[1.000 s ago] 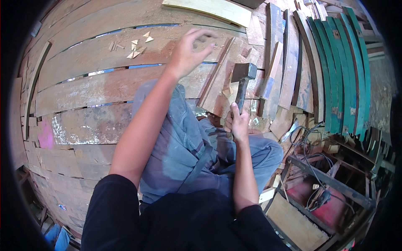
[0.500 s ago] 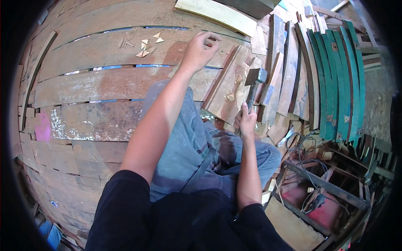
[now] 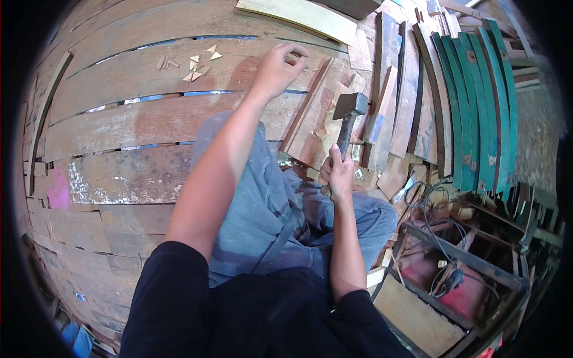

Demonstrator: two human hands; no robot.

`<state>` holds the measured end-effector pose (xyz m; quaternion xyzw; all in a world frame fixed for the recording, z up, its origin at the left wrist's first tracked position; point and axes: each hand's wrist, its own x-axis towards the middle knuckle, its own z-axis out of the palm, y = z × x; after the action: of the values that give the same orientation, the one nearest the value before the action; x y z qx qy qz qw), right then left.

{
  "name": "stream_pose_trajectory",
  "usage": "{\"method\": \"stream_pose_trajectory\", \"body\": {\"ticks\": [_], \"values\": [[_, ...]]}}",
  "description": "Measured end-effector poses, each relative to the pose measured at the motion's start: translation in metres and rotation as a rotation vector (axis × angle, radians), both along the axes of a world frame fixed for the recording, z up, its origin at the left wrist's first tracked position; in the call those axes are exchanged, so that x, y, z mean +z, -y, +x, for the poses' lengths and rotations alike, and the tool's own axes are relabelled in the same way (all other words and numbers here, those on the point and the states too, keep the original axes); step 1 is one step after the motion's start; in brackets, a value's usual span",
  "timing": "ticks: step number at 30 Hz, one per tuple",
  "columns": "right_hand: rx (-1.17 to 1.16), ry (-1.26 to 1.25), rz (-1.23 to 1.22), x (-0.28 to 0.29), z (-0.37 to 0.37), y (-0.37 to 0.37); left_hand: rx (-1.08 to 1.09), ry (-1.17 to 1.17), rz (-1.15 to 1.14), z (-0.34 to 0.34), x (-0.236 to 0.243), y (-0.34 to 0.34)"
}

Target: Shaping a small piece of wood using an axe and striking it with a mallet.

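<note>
My right hand [image 3: 338, 173] grips a hammer [image 3: 349, 106] by its dark handle, with the blocky metal head raised above a worn board [image 3: 301, 134]. Pale wood bits [image 3: 323, 131] lie on that board, partly behind the hammer. My left hand [image 3: 280, 68] hovers near the board's far left edge, fingers curved and slightly apart; I make out nothing in them. Left of it, several small pale wooden triangles [image 3: 213, 55] and short thin sticks [image 3: 168, 62] lie on the plank floor [image 3: 119, 122]. My bent legs in grey trousers are beneath my arms.
A pale plank [image 3: 298, 18] lies at the far side. Loose boards [image 3: 404, 89] and several green slats [image 3: 471, 107] line the right. At lower right are a metal frame [image 3: 489, 268] with a red panel and tangled black cables [image 3: 430, 203]. A narrow strip [image 3: 48, 125] lies far left.
Compared with a second ago, my left hand's fingers are more curled. The view has shifted slightly, while the hammer in my right hand stays raised over the board.
</note>
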<state>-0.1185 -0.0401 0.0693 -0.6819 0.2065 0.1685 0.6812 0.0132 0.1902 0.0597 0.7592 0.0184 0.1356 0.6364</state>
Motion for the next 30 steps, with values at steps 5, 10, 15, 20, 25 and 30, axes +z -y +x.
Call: {"method": "stream_pose_trajectory", "body": {"ticks": [5, 10, 15, 20, 25, 30], "values": [[0.029, -0.016, -0.070, -0.006, 0.001, 0.000, 0.016, 0.020, 0.001, 0.000, -0.002, 0.002], [0.057, 0.025, -0.087, -0.014, 0.001, 0.004, 0.016, 0.011, 0.011, -0.003, -0.003, 0.000], [0.032, 0.267, -0.154, 0.019, 0.010, 0.003, 0.010, 0.016, -0.010, -0.001, -0.012, -0.002], [0.014, 0.574, -0.024, 0.101, 0.020, -0.010, 0.026, -0.027, -0.060, 0.000, 0.004, -0.003], [-0.022, 0.550, -0.052, 0.078, 0.018, -0.016, 0.042, -0.034, -0.023, -0.003, 0.006, -0.007], [0.221, 0.277, -0.515, -0.074, 0.026, 0.042, 0.010, -0.034, -0.082, 0.003, 0.010, 0.009]]}}
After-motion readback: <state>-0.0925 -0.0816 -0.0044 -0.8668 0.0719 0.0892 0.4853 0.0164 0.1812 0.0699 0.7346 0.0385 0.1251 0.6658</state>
